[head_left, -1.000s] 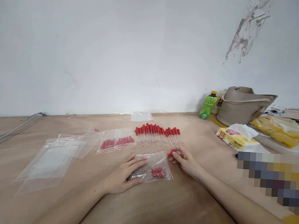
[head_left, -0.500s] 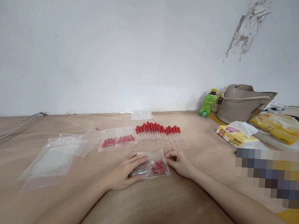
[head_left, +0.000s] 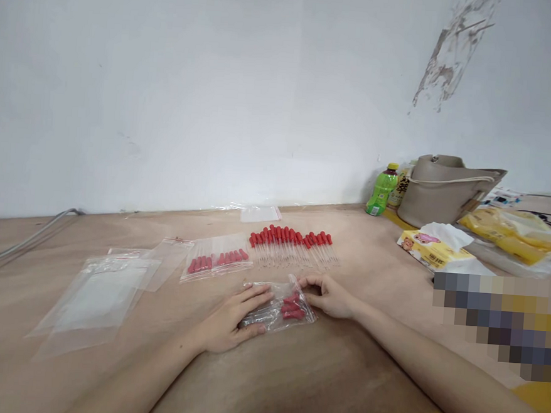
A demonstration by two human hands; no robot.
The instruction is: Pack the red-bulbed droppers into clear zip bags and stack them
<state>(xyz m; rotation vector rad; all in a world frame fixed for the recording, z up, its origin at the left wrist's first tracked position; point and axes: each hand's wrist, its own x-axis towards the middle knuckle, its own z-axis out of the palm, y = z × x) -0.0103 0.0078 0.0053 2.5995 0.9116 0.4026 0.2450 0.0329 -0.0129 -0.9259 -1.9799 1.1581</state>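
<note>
Against a plain white wall, on the wooden table (head_left: 339,374), a small clear bag (head_left: 275,307) holding red-capped droppers (head_left: 291,307) is pinned flat under the left hand (head_left: 230,320)'s spread fingers while its right mouth edge is pinched by the right hand (head_left: 328,296), best kept taut and low.

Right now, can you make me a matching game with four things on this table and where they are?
Things:
1. green bottle
2. left hand
3. row of red-capped droppers
4. tissue pack

Places:
A. loose on the table, beyond both hands
B. flat on the small clear bag
C. by the wall, beside the beige bag
D. right side, in front of the beige bag

Pairs: 1-C, 2-B, 3-A, 4-D
</note>
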